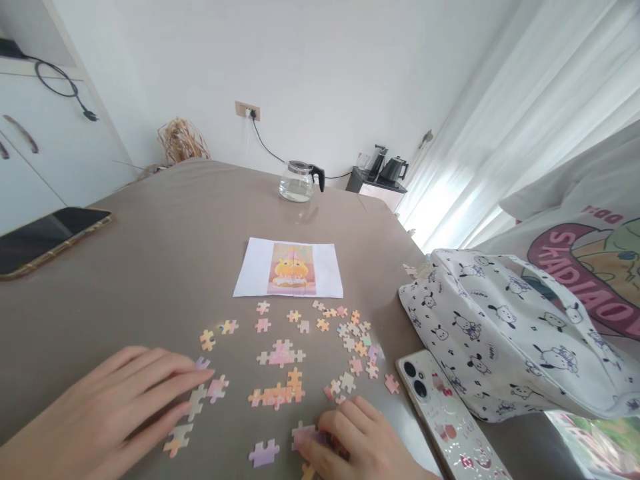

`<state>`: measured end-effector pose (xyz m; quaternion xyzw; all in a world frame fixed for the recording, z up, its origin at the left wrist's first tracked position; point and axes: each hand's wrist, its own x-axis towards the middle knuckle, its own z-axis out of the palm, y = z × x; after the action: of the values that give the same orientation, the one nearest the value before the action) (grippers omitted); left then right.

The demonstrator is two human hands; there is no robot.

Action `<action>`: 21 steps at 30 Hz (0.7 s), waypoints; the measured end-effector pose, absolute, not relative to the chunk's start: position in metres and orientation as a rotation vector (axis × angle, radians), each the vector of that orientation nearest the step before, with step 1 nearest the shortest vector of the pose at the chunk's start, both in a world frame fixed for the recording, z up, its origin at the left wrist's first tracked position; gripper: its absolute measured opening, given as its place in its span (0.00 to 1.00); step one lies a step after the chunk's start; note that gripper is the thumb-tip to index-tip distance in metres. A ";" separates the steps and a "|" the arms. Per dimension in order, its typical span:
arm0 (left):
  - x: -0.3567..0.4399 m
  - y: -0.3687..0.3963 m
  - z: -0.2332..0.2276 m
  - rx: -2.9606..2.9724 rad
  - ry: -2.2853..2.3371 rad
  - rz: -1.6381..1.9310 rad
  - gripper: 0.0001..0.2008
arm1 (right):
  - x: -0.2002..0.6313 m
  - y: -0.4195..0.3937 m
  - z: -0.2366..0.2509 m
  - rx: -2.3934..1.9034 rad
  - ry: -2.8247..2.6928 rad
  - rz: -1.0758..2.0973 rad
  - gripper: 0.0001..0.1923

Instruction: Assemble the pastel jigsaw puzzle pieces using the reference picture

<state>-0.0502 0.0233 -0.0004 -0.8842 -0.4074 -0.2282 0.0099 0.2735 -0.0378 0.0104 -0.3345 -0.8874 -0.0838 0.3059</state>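
Several pastel jigsaw pieces lie loose on the grey-brown table (pixel 165 240). A joined orange and pink strip (pixel 277 393) lies in the middle, and a small pink cluster (pixel 281 354) sits just beyond it. My left hand (pixel 113 410) rests flat on the table at the lower left, fingers together, its tips touching loose pieces (pixel 216 387). My right hand (pixel 357 443) is at the bottom edge, fingers curled over a purple piece (pixel 306 435). A white sheet (pixel 289 268) with the printed reference picture lies farther back.
A phone (pixel 447 420) lies face down right of my right hand, beside a white patterned bag (pixel 505 333). A dark tablet (pixel 43 239) sits at the left edge. A glass kettle (pixel 299 181) stands at the far side, near a plugged-in cable. A person's printed shirt (pixel 590 260) fills the right.
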 end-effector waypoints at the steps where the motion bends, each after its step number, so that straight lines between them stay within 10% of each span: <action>1: -0.045 0.023 0.001 -2.788 -1.228 -0.735 0.16 | 0.273 -0.038 0.011 -0.892 -2.356 -0.234 0.13; 21: -0.060 0.045 0.009 -2.923 -1.399 -0.457 0.09 | 0.279 -0.040 0.012 -0.853 -2.395 -0.159 0.14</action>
<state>-0.0602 0.0446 0.0092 -0.8913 -0.4265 -0.1393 -0.0654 0.2794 -0.0396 0.0119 -0.3203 -0.8990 -0.0596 0.2926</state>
